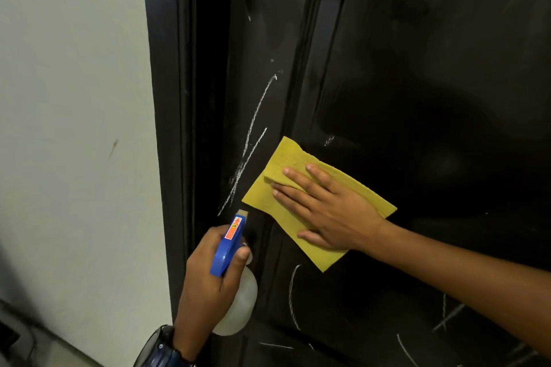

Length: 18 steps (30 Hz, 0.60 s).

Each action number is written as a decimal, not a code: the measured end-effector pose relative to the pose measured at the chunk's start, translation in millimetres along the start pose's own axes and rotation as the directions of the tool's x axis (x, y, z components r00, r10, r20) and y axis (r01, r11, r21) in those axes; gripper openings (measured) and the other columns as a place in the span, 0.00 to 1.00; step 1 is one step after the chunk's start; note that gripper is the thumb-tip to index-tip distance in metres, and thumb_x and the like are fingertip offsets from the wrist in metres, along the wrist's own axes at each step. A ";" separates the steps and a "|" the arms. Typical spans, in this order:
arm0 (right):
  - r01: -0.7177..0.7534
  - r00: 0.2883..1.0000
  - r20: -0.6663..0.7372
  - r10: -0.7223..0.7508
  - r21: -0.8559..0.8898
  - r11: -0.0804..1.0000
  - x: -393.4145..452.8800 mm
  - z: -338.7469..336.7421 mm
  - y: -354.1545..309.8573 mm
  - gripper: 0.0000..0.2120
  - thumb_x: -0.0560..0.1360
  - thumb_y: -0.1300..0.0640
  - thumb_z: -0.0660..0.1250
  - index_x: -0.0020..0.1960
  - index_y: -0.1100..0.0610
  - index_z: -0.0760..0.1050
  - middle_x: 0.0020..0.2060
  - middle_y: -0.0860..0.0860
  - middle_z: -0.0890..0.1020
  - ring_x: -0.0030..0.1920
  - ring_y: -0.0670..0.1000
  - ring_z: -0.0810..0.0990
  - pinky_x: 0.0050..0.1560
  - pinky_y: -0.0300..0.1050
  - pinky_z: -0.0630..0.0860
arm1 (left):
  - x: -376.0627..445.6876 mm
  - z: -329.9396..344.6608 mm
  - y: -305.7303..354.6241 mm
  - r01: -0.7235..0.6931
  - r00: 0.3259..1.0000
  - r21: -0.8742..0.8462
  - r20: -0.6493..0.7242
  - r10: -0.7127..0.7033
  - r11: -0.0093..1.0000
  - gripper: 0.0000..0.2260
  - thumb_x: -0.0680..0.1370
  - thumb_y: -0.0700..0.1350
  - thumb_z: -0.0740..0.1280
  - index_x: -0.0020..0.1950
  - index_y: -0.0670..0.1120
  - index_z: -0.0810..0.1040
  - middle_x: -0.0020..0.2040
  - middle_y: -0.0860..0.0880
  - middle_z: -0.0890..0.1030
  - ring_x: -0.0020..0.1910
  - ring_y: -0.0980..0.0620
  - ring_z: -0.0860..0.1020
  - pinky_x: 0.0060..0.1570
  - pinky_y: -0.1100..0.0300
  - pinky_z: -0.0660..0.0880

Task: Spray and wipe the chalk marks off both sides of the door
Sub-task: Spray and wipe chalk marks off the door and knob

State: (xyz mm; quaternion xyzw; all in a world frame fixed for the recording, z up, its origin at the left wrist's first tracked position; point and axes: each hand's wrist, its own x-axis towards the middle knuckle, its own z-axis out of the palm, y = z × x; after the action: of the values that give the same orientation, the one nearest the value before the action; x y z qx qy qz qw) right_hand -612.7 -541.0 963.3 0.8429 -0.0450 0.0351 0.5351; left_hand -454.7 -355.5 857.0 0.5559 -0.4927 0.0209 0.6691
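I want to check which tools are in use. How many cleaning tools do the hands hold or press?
2. The spray bottle is gripped by the left hand, low beside the door edge. The yellow cloth lies flat on the door under the right hand. Others may be outside view.

1. A pale, off-white wall (74, 98) fills the left side, smooth and matt, lit evenly from the front.
2. A small brownish mark (114, 146) sits on the wall about halfway down.
3. A dark, ridged door frame (170, 128) runs top to bottom along the wall's right edge.
4. At the bottom left lies a strip of grey floor (44, 345), meeting the wall along a slanting line.
5. The light is dim, and soft shadows darken the lower left corner.
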 end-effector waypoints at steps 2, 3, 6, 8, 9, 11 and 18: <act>-0.024 1.000 -0.011 0.024 -0.003 1.000 -3.1 0.1 0.7 0.42 0.80 0.33 0.50 0.82 0.60 0.48 0.80 0.60 0.52 0.80 0.64 0.39 0.78 0.62 0.36 | -1.2 1.5 2.1 0.004 1.000 0.013 0.007 -0.004 1.000 0.17 0.78 0.69 0.56 0.60 0.62 0.73 0.48 0.67 0.77 0.46 0.63 0.78 0.44 0.77 0.71; -0.038 0.999 -0.015 0.038 -0.005 0.999 -5.5 0.2 1.8 0.42 0.80 0.33 0.51 0.82 0.61 0.48 0.80 0.61 0.50 0.80 0.64 0.39 0.78 0.62 0.36 | -2.0 3.2 4.8 -0.003 1.000 0.021 0.011 0.003 1.000 0.14 0.78 0.69 0.56 0.60 0.68 0.71 0.48 0.69 0.76 0.46 0.65 0.78 0.44 0.78 0.71; -0.070 0.997 -0.012 0.070 -0.014 0.997 -24.2 1.7 6.9 0.42 0.80 0.33 0.49 0.82 0.61 0.45 0.78 0.61 0.45 0.79 0.65 0.36 0.78 0.62 0.35 | -8.9 10.8 16.8 -0.017 0.999 0.034 0.027 0.016 0.999 0.12 0.78 0.69 0.56 0.59 0.72 0.69 0.48 0.69 0.76 0.46 0.64 0.78 0.44 0.77 0.72; -0.091 0.996 -0.007 0.091 -0.022 0.996 -48.8 3.3 10.9 0.42 0.81 0.33 0.48 0.82 0.60 0.43 0.79 0.61 0.44 0.79 0.64 0.37 0.79 0.62 0.36 | -17.2 18.0 25.9 -0.009 0.999 0.036 0.053 0.007 0.999 0.15 0.78 0.70 0.56 0.60 0.66 0.69 0.50 0.67 0.77 0.48 0.64 0.78 0.45 0.76 0.72; -0.102 0.995 -0.004 0.102 -0.019 0.995 -64.7 4.2 12.5 0.42 0.81 0.33 0.48 0.82 0.60 0.43 0.79 0.61 0.45 0.80 0.64 0.37 0.79 0.62 0.37 | -21.3 22.2 31.2 -0.011 0.998 0.038 0.062 0.009 0.999 0.16 0.78 0.70 0.56 0.60 0.64 0.69 0.50 0.69 0.76 0.48 0.64 0.78 0.46 0.76 0.72; -0.126 0.992 0.007 0.126 -0.011 0.992 -104.6 6.8 11.9 0.41 0.81 0.33 0.50 0.82 0.59 0.45 0.80 0.59 0.48 0.81 0.63 0.40 0.79 0.61 0.40 | -30.2 32.7 42.9 -0.028 0.996 0.040 0.085 0.025 0.999 0.16 0.78 0.69 0.56 0.60 0.63 0.69 0.50 0.70 0.76 0.48 0.65 0.77 0.46 0.77 0.71; -0.186 0.970 0.144 0.195 -0.077 0.980 -287.1 28.5 4.1 0.37 0.82 0.34 0.47 0.83 0.56 0.47 0.81 0.56 0.52 0.81 0.60 0.47 0.79 0.61 0.43 | -75.4 104.8 109.2 -0.100 0.988 0.036 0.119 0.095 0.994 0.20 0.80 0.66 0.57 0.57 0.52 0.75 0.45 0.58 0.78 0.44 0.60 0.79 0.44 0.74 0.71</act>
State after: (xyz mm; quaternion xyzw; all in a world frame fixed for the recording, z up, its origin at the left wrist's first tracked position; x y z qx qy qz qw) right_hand -898.1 -557.5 924.0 0.8176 -0.1670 0.0211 0.5506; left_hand -623.0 -354.9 873.7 0.5454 -0.5573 0.0314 0.6253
